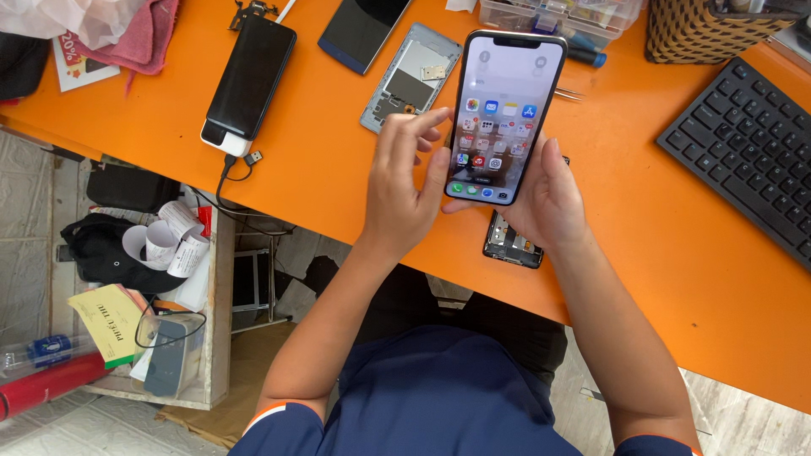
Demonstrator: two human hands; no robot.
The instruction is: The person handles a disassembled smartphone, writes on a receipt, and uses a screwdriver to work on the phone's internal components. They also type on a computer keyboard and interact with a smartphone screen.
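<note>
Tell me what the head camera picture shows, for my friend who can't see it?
A person holds up a lit smartphone over an orange table, the right hand cradling it and the left hand at its lower edge. An opened phone frame, a black phone and a black keyboard lie on the table.

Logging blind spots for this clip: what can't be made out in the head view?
- Right hand: its fingers sit behind the lit phone, so its grip is hidden.
- Opened device on the orange table: mostly covered by the right hand.
- Keyboard: cut off by the right edge.
- Clear parts box: cut off by the top edge, contents too small to tell.
</note>
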